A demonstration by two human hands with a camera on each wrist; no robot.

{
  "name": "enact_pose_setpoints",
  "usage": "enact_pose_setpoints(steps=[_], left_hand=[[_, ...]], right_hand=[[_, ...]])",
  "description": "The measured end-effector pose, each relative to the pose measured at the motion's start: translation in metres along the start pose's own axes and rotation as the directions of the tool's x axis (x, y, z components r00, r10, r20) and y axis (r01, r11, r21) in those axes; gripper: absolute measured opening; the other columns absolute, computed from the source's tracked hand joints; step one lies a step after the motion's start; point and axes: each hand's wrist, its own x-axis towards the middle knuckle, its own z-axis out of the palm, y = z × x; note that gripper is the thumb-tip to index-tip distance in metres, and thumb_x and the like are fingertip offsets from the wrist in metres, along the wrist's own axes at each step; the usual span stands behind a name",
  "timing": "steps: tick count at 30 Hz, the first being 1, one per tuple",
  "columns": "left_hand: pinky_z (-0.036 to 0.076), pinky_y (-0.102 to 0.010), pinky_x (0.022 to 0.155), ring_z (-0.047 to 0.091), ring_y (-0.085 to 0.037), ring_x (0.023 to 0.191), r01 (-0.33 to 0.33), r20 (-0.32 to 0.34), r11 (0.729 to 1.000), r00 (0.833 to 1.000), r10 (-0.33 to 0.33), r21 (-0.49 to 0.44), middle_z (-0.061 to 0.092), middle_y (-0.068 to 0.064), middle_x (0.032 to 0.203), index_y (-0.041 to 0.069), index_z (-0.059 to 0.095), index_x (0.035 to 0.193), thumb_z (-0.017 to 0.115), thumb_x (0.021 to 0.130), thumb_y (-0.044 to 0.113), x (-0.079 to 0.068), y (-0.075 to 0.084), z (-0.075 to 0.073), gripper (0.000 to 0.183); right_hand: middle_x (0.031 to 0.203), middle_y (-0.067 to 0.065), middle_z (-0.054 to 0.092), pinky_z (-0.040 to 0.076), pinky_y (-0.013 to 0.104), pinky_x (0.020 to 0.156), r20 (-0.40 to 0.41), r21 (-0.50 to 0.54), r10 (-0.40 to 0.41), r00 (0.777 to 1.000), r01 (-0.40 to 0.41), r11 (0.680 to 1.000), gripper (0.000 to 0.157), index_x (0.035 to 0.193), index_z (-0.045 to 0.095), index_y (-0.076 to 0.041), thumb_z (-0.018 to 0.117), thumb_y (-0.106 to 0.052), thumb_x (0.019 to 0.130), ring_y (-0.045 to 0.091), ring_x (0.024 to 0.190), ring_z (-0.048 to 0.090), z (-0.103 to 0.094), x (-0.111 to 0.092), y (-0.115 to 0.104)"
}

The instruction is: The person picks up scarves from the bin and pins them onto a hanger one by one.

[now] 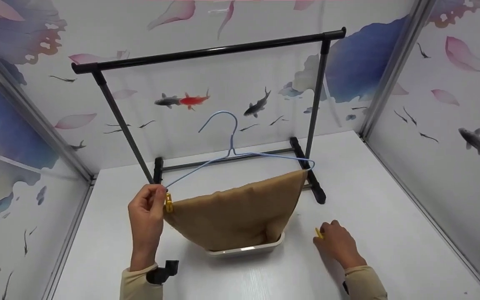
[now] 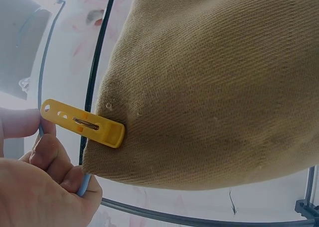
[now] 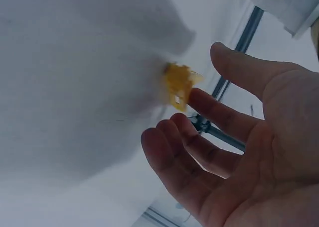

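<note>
My left hand (image 1: 146, 216) grips the lower left corner of a blue wire clothes hanger (image 1: 231, 143), holding it up with its hook at the top. A brown cloth (image 1: 240, 204) hangs from the hanger. Its left corner is fastened by a yellow clothespin (image 2: 84, 123), close beside my left fingers. The right corner shows no clothespin. Low over the table on the right, my right hand (image 1: 340, 246) reaches toward another yellow clothespin (image 3: 178, 86). In the right wrist view the index fingertip is right at this clothespin, while the thumb stands apart from it.
A black garment rack (image 1: 215, 51) stands on the white table (image 1: 390, 233) behind the hanger. Below the cloth sits a white container (image 1: 246, 251), its front rim showing and the rest hidden. Printed walls (image 1: 444, 125) enclose the table at the back and both sides.
</note>
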Motion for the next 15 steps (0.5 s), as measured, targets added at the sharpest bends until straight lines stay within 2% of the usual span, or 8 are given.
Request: enact_pose_setpoints(steps=[5, 8, 11, 13, 15], left_hand=[[0.040, -0.021, 0.061, 0.049, -0.014, 0.072, 0.004, 0.000, 1.000, 1.000, -0.004, -0.008, 0.059, -0.007, 0.083, -0.005, 0.068, 0.099, 0.060, 0.102, 0.006, -0.001, -0.002, -0.001, 0.014], [0.040, -0.021, 0.061, 0.049, -0.015, 0.072, 0.011, 0.008, 1.000, 1.000, -0.011, -0.008, 0.058, -0.007, 0.082, -0.006, 0.068, 0.099, 0.060, 0.102, 0.006, -0.002, -0.001, -0.001, 0.014], [0.041, -0.021, 0.062, 0.049, -0.015, 0.073, 0.010, 0.013, 1.000, 1.000, -0.010, 0.002, 0.058, -0.008, 0.083, -0.006, 0.067, 0.100, 0.059, 0.103, 0.007, -0.002, 0.001, -0.003, 0.016], [0.041, -0.021, 0.063, 0.049, -0.015, 0.074, 0.004, 0.010, 1.000, 1.000, -0.005, 0.005, 0.057, -0.008, 0.083, -0.006, 0.067, 0.100, 0.059, 0.103, 0.007, -0.002, 0.003, -0.004, 0.015], [0.041, -0.021, 0.063, 0.049, -0.016, 0.074, 0.002, 0.007, 1.000, 1.000, -0.002, 0.003, 0.057, -0.008, 0.083, -0.006, 0.067, 0.100, 0.059, 0.103, 0.006, -0.001, 0.004, -0.005, 0.015]], right_hand=[[0.088, 0.012, 0.062, 0.055, 0.045, 0.070, -0.052, 0.037, -0.004, 0.999, 0.006, 0.999, 0.017, 0.097, 0.068, 0.005, 0.073, -0.010, 0.090, 0.023, 0.075, 0.061, 0.006, 0.002, 0.012], [0.095, 0.015, 0.068, 0.055, 0.044, 0.069, -0.078, 0.093, -0.019, 0.997, 0.026, 0.995, 0.025, 0.112, 0.066, 0.005, 0.071, -0.010, 0.092, 0.025, 0.080, 0.065, -0.005, -0.001, 0.010], [0.109, 0.018, 0.070, 0.059, 0.045, 0.076, -0.141, 0.199, -0.080, 0.987, 0.107, 0.974, 0.037, 0.126, 0.063, 0.003, 0.073, -0.008, 0.092, 0.029, 0.095, 0.069, -0.031, -0.004, -0.005], [0.115, 0.017, 0.069, 0.060, 0.044, 0.082, -0.190, 0.286, -0.146, 0.971, 0.197, 0.938, 0.039, 0.128, 0.062, 0.002, 0.073, -0.004, 0.091, 0.031, 0.103, 0.069, -0.055, -0.006, -0.021], [0.116, 0.015, 0.070, 0.060, 0.042, 0.087, -0.250, 0.345, -0.211, 0.945, 0.290, 0.893, 0.034, 0.122, 0.065, -0.001, 0.075, -0.002, 0.090, 0.032, 0.108, 0.069, -0.081, -0.009, -0.038]])
